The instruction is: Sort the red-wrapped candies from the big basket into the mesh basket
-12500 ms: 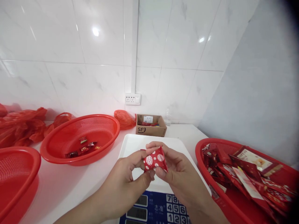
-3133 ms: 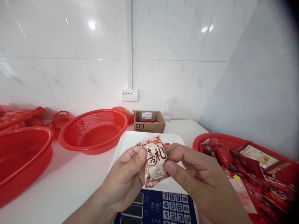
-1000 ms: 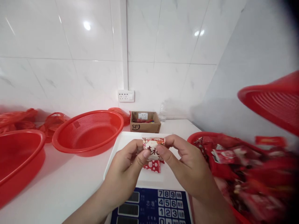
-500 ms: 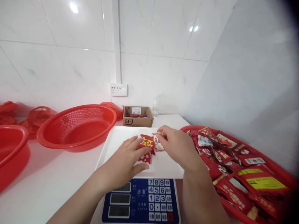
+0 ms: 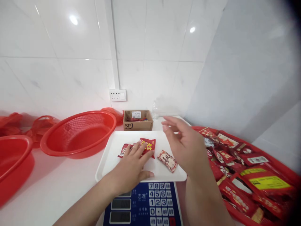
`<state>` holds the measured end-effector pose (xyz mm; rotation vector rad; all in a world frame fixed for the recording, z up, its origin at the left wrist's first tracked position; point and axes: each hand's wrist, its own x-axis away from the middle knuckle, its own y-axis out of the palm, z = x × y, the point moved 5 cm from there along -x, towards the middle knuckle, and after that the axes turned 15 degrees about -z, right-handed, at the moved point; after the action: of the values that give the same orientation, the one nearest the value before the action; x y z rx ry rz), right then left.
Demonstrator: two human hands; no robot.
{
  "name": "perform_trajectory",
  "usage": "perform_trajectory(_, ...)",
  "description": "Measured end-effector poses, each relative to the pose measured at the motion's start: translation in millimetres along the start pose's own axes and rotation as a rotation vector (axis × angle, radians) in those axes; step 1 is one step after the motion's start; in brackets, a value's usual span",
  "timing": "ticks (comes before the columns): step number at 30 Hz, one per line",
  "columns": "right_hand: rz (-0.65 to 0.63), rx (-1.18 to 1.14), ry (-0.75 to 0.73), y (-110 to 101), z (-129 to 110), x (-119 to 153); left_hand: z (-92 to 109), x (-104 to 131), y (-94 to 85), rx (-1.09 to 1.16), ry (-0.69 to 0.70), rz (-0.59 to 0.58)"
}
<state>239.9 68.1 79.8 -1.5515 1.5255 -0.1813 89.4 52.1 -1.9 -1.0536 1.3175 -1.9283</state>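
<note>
A white tray point(image 5: 110, 166) tops a blue digital scale point(image 5: 141, 207). On its left half my left hand point(image 5: 134, 163) rests with fingers spread over red snack packets; one with yellow characters point(image 5: 148, 146) shows beyond the fingertips and another point(image 5: 122, 150) pokes out at the left. To the right lies a cream and red patterned packet point(image 5: 167, 160), touched by neither hand. My right hand point(image 5: 183, 141) is raised over the tray's right edge, fingers curved and apart, with nothing visible between them.
At the right stands a red basket point(image 5: 237, 213) full of red snack packets. Two red basins point(image 5: 77, 135) point(image 5: 14, 160) are at the left, with red plastic bags point(image 5: 42, 125) behind. A small cardboard box point(image 5: 137, 125) and a clear bottle point(image 5: 155, 110) stand near the wall.
The cream and red packet has been let go and lies lower on the tray. My right hand has lifted away and opened. Another red packet now shows left of my left hand.
</note>
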Motion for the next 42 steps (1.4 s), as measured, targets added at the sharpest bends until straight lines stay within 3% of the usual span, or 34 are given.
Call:
perform_trajectory(3,0.246,-0.256,-0.124,-17.5,-3.8,14.4,15.2,-18.9,1.1,-0.044,0.115,-0.017)
perform_trajectory(7,0.218,-0.347,-0.171,-21.9,-6.4,21.5,29.0,-40.2,-0.4,-0.057,0.340,-0.020)
perform_trajectory(10,0.181,-0.339,-0.186,-23.7,-7.0,21.9,27.9,-43.3,-1.2,-0.045,0.388,-0.034)
perform_trajectory(16,0.153,-0.417,-0.193,-27.3,-7.2,21.1,4.8,-19.2,-8.3,-0.062,0.259,0.024)
perform_trajectory(23,0.138,-0.458,-0.202,-28.3,-10.2,21.2,-59.3,3.1,-10.2,0.018,-0.137,0.099)
perform_trajectory(26,0.120,-0.435,-0.223,-27.9,-11.4,20.4,-73.4,4.6,-7.0,0.063,-0.219,0.113)
perform_trajectory(36,0.100,-0.429,-0.226,-28.5,-12.6,21.5,-45.9,2.6,3.1,0.056,-0.146,0.153)
perform_trajectory(42,0.088,-0.453,-0.226,-27.6,-12.8,21.8,-43.4,4.6,-2.0,0.186,-0.131,0.228)
